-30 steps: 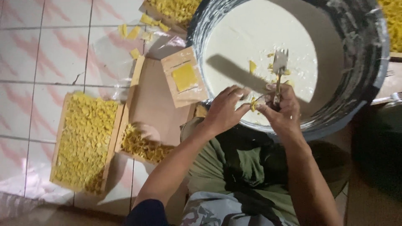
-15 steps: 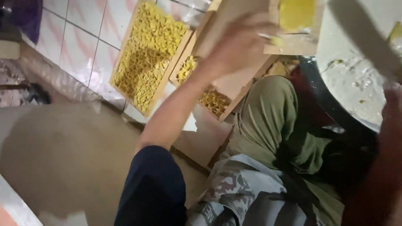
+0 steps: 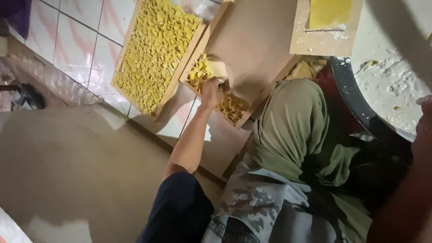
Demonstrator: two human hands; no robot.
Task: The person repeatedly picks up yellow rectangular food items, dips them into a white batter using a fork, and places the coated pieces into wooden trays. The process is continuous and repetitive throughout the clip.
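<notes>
The left hand (image 3: pixel 211 92) reaches out over a shallow wooden tray (image 3: pixel 252 45) lying on the tiled floor (image 3: pixel 72 40), its grip closed on a pale yellow dough piece (image 3: pixel 217 68) pinched at the fingertips just above the tray's lower corner. That corner holds a loose heap of small yellow dough pieces (image 3: pixel 225 101); the rest of the tray's board is bare. Just beside it, to the left, lies a second wooden tray (image 3: pixel 123 54) filled edge to edge with the same yellow pieces. A small wooden board (image 3: pixel 310 42) with a flat yellow sheet (image 3: pixel 330 12) on it rests at the top, next to a large dark-rimmed basin (image 3: pixel 355 105) whose inside is coated white. The right hand (image 3: pixel 425 119) shows only as a dark blur at the picture's right edge, near the basin, and whether its grip is open or closed cannot be told. Olive trousers (image 3: pixel 292 130) and a patterned cloth (image 3: pixel 256 202) fill the foreground
</notes>
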